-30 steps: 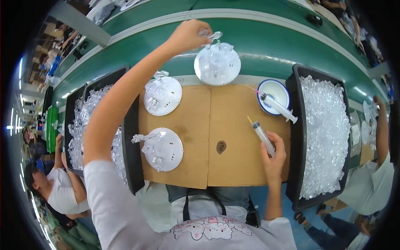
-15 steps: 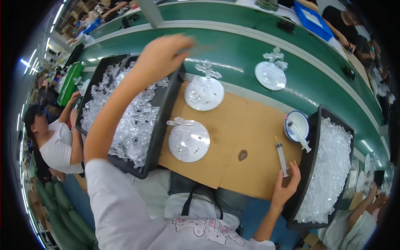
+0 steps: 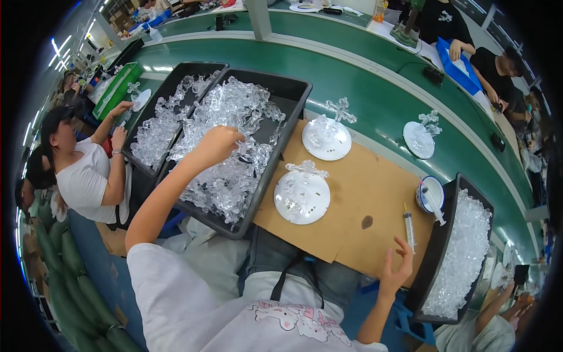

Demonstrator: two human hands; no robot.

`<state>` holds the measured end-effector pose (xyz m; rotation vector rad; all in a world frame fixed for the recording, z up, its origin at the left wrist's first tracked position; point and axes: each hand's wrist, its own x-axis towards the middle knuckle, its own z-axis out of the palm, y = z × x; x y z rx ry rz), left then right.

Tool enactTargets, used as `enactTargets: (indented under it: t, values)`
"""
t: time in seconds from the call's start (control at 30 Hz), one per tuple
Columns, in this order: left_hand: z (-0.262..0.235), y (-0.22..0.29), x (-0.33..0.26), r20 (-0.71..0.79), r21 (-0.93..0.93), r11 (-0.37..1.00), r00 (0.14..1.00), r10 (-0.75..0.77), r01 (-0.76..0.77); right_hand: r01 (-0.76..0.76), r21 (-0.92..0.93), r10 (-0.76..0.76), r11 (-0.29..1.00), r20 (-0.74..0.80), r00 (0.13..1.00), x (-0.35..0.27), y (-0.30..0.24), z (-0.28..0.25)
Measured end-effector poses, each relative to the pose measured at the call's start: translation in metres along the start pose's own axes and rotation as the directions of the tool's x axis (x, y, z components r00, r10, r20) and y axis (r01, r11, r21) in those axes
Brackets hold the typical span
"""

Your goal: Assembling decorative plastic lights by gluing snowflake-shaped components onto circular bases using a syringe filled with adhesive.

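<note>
My left hand (image 3: pixel 216 146) reaches into a black bin filled with clear plastic pieces (image 3: pixel 226 193). Its fingers are pinched together on a clear plastic piece (image 3: pixel 241 146). At the cardboard's near right edge, my right hand (image 3: pixel 396 268) holds nothing, its thumb and fingers apart. Just beyond those fingers a syringe (image 3: pixel 409 230) lies on the cardboard (image 3: pixel 352 193). Two white discs carrying clear plastic parts, a nearer disc (image 3: pixel 302 199) and a farther disc (image 3: pixel 326 139), rest to the left. A third disc (image 3: pixel 419 141) lies on the green bench.
Another syringe (image 3: pixel 434 202) leans in a small blue-rimmed bowl (image 3: pixel 426 183). A black bin of small clear pieces (image 3: pixel 460 258) stands at the right. A person in white (image 3: pixel 88 176) works on the left, near a green tray (image 3: pixel 117 88). Others sit across the green bench (image 3: pixel 346 76).
My left hand has come down from above the bin's far edge into the clear pieces. My right hand has drawn slightly away from the syringe. The view has shifted left.
</note>
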<state>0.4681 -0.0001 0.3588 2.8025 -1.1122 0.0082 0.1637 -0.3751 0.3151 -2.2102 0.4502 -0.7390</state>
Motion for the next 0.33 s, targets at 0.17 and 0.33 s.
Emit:
enactTargets:
  t: [0.17, 0.33]
  values:
    - [-0.045, 0.018, 0.006, -0.252, -0.497, 0.865, 0.944, -0.213, 0.063, -0.018, 0.013, 0.018, 1.000, -0.013, 1.000, 0.001, -0.003, -0.005]
    - [-0.057, 0.077, -0.018, -0.202, -0.928, 0.370, 0.883, -0.423, -0.035, -0.123, 0.300, 0.079, 0.946, 0.155, 0.985, 0.019, -0.042, 0.020]
